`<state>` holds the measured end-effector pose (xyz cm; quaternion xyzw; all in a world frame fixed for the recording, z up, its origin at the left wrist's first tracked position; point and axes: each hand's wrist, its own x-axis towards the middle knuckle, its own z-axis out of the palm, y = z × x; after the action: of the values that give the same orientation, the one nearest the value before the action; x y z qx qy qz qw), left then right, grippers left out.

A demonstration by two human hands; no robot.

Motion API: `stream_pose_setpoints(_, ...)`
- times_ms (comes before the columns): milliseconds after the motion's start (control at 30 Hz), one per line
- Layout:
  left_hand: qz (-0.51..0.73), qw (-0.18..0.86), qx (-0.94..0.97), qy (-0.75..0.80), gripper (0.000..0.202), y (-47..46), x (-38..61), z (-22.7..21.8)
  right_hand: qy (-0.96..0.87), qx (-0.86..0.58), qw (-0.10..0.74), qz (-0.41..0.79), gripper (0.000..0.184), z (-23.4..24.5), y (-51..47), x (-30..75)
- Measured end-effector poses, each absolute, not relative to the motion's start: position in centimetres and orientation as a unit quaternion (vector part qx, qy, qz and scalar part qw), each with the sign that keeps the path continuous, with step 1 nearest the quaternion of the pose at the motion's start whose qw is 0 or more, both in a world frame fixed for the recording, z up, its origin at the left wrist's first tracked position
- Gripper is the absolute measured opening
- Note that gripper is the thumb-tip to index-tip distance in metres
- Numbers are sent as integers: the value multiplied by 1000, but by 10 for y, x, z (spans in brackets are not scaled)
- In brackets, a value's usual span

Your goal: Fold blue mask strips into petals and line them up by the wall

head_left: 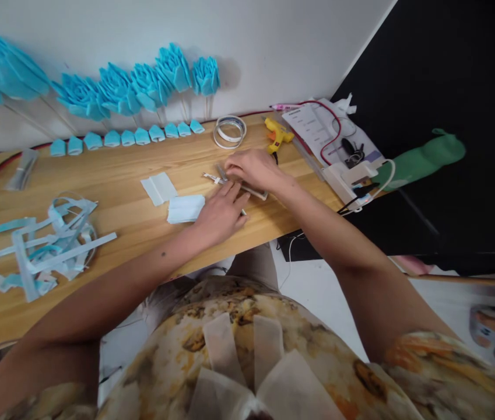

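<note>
My left hand [222,214] lies low on the wooden table, fingers stretched out and slightly spread, beside a stack of pale blue rectangular pieces [186,209]. Just beyond it my right hand [252,168] is bent with its fingers pinched together; what they hold, if anything, is hidden. Small tools or parts lie under and between the hands: a thin object with a white piece [213,178] pokes out to the left, and a narrow, flat item [255,191] shows below my right palm. Two pale sheets [160,188] lie left of the hands.
Blue flowers on sticks [146,84] lean along the wall, above a row of small blue folded pieces [127,137]. Cut strips [55,245] are heaped at left. Tape rolls [230,132], a yellow glue gun [278,135], papers [317,128] and a power strip [350,184] lie toward the right.
</note>
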<state>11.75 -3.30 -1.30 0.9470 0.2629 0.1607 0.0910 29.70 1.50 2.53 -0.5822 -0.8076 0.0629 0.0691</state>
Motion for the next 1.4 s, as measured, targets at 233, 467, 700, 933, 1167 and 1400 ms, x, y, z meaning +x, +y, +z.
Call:
stream_pose_setpoints(233, 144, 99, 952, 250, 41, -34, 115, -16, -823, -567, -22, 40, 25, 32, 18, 286)
stream_pose_setpoints(467, 141, 83, 957, 238, 34, -32, 114, -18, -820, -561, -111, 14, 29, 46, 25, 274)
stream_pose_setpoints(700, 123, 97, 963, 221, 36, -28, 111, -18, -828, -549, -109, 4, 28, 42, 43, 274)
stream_pose_setpoints(933, 91, 109, 965, 222, 44, -27, 111, -13, -839, -540, -67, 31, 20, 32, 42, 286)
stream_pose_setpoints(1167, 88, 127, 961, 228, 43, -26, 111, -12, -817, -574, -47, 29, 25, 21, 54, 285)
stream_pose_setpoints(1400, 91, 123, 964, 216, 43, -25, 110, -10, -821, -569, -40, 37, 24, 19, 48, 292)
